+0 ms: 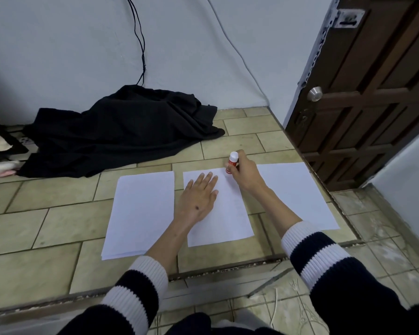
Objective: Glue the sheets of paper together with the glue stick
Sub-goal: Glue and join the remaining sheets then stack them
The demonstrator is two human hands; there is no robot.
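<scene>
Three white paper sheets lie side by side on the tiled floor: a left stack point(140, 211), a middle sheet point(228, 213) and a right sheet point(298, 192). My left hand point(198, 197) rests flat on the middle sheet with its fingers straight. My right hand point(244, 170) grips a red glue stick with a white end point(232, 162), held upright. Its lower end touches the far edge of the middle sheet.
A heap of black cloth point(121, 131) lies on the floor behind the sheets, against the pale wall. Cables point(140, 44) hang down the wall. A dark wooden door point(368, 93) with a metal knob stands at the right. A floor step point(228, 269) runs in front of me.
</scene>
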